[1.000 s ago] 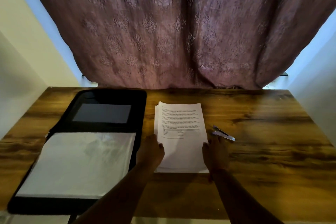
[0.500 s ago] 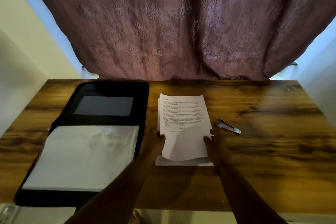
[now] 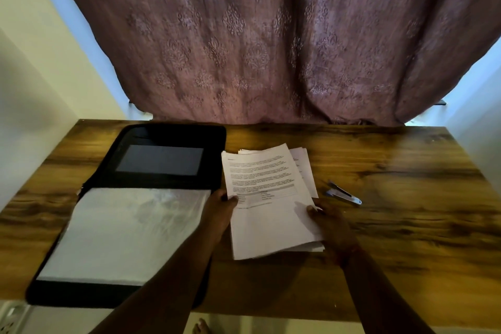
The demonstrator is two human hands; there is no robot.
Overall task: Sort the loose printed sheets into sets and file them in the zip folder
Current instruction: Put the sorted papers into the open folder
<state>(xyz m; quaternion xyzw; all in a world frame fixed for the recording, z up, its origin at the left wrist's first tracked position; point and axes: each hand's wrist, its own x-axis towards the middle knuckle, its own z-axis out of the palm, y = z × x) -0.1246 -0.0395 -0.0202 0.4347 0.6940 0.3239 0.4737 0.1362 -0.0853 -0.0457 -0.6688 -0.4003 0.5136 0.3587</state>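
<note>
Scene: a person at a brown wood-grain table, a mauve patterned curtain hanging behind it.
Left hand: fingers curled at the left edge of the white printed paper sheets, thumb on top, pinching the upper pages.
Right hand: thumb on the lower right of the top page, fingers tucked beneath, gripping the same bundle.
Sheets: held between both sets of fingers, top pages skewed and fanned off those under them; whether the bottom pages rest on the table cannot be told.
Black zip folder: lying open just left of the left fingers, a clear plastic sleeve showing.
Small blue-and-silver stapler: on the table just beyond the right fingers.
Handling: the pages look light, limp and slippery, apt to slide apart; a firm pinch on both long edges, squaring them first, seems wisest.
</note>
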